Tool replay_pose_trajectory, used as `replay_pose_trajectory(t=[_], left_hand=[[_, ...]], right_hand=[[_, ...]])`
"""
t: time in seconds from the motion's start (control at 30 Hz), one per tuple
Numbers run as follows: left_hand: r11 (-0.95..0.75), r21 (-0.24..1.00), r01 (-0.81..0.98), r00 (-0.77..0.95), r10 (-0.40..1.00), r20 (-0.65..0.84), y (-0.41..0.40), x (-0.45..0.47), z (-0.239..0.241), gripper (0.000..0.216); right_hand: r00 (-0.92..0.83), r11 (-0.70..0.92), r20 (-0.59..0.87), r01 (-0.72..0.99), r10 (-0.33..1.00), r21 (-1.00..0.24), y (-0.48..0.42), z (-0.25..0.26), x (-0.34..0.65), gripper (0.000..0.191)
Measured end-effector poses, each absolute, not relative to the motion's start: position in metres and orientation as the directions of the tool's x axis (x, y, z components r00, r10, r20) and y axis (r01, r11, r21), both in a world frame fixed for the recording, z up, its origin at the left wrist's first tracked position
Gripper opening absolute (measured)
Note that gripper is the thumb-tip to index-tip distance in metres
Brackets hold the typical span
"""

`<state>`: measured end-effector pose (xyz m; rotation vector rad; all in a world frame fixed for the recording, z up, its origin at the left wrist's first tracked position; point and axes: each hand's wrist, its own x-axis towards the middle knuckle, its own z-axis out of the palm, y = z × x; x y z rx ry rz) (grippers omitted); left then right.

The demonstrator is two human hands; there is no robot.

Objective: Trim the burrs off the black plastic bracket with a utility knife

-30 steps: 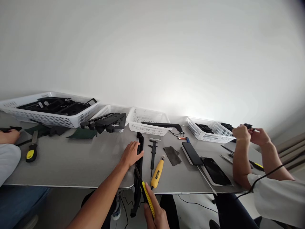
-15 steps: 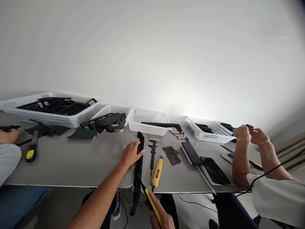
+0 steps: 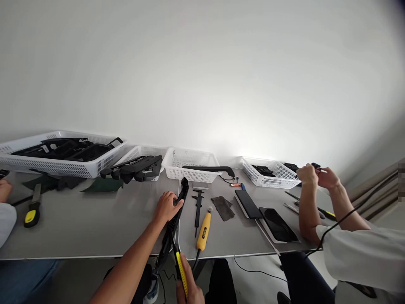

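The left hand (image 3: 166, 207) grips the black plastic strip (image 3: 165, 246), slanting far-right to near-left; the right hand (image 3: 191, 288), at its near right, clasps a utility knife (image 3: 181, 271).

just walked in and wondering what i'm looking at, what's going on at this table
The person's left hand holds a long black part, whose lower end sticks out past the table edge. The right hand grips a yellow-and-black tool, its tip at the part. A caliper and a yellow corded tool lie to the right. Farther right, a co-worker's hands hold something small and dark.
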<state>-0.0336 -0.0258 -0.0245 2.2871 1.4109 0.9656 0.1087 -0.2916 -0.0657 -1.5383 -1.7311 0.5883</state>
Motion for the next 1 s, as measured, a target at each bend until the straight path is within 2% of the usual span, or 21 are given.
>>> replay_pose_trajectory(t=[0.1,0.13,0.3,0.47,0.63,0.7,0.9,0.97,1.0], left_hand=[[-0.466,0.598,0.652,0.303,0.883,0.358,-0.025,-0.036,-0.024,0.033],[-0.461,0.615,0.64,0.306,0.887,0.347,-0.025,-0.037,-0.023,0.035],[-0.427,0.71,0.56,0.304,0.903,0.303,-0.026,-0.042,-0.018,0.032],[-0.369,0.807,0.462,0.28,0.923,0.262,-0.027,-0.043,-0.015,0.029],[-0.25,0.898,0.361,0.278,0.949,0.152,-0.03,-0.047,-0.011,0.039],[-0.207,0.93,0.304,0.286,0.951,0.118,-0.031,-0.05,-0.008,0.042],[-0.126,0.988,0.089,0.28,0.955,0.097,-0.03,-0.06,-0.003,0.045],[-0.099,0.994,0.037,0.284,0.955,0.085,-0.029,-0.062,-0.002,0.048],[-0.086,0.996,0.017,0.289,0.954,0.077,-0.029,-0.063,-0.003,0.048]], right_hand=[[-0.021,0.19,0.246,0.698,0.969,-0.691,-0.274,-0.058,0.132,0.031],[-0.024,0.193,0.254,0.719,0.967,-0.667,-0.268,-0.055,0.143,0.038],[-0.002,0.158,0.281,0.83,0.96,-0.534,-0.24,-0.041,0.196,0.046],[-0.005,0.123,0.288,0.912,0.958,-0.393,-0.22,-0.033,0.218,0.034],[-0.071,0.146,0.262,0.949,0.962,-0.28,-0.218,-0.031,0.204,0.064],[-0.104,0.167,0.244,0.953,0.964,-0.252,-0.224,-0.029,0.19,0.062],[-0.142,0.185,0.174,0.948,0.974,-0.26,-0.252,-0.033,0.123,0.034],[-0.096,0.137,0.14,0.937,0.985,-0.32,-0.256,-0.035,0.101,0.048],[-0.023,0.064,0.107,0.916,0.994,-0.396,-0.256,-0.036,0.092,0.055]])
